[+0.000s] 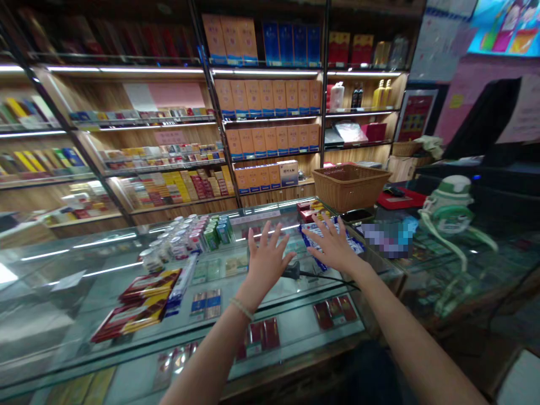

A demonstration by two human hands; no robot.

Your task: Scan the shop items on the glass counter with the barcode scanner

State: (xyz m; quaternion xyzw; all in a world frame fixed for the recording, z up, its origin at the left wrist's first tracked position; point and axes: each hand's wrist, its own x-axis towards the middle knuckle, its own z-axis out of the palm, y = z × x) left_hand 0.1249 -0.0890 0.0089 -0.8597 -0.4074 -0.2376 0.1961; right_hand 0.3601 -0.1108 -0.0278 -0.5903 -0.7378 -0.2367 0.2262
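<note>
Both arms reach out over a glass display counter (139, 337). My left hand (266, 256), with a beaded bracelet at the wrist, is spread and holds nothing. Fingers apart, my right hand (331, 243) is over or against blue-and-white packets (355, 244); whether it touches them I cannot tell. A dark handheld device (291, 271) with a black cable lies between the hands, partly hidden by the left one. Behind the right hand are red and yellow packs (310, 211). Red-and-yellow snack packets (141, 301) lie to the left, near rows of small tubs (179, 239) and green packs (218, 232).
A brown wicker basket (352, 188) stands at the counter's back right. Beyond it are a red mat (400, 198) with a mouse and a green-and-white strapped bottle (453, 205). A black monitor (485, 118) rises at right. Lit shelves with orange boxes (265, 98) line the wall.
</note>
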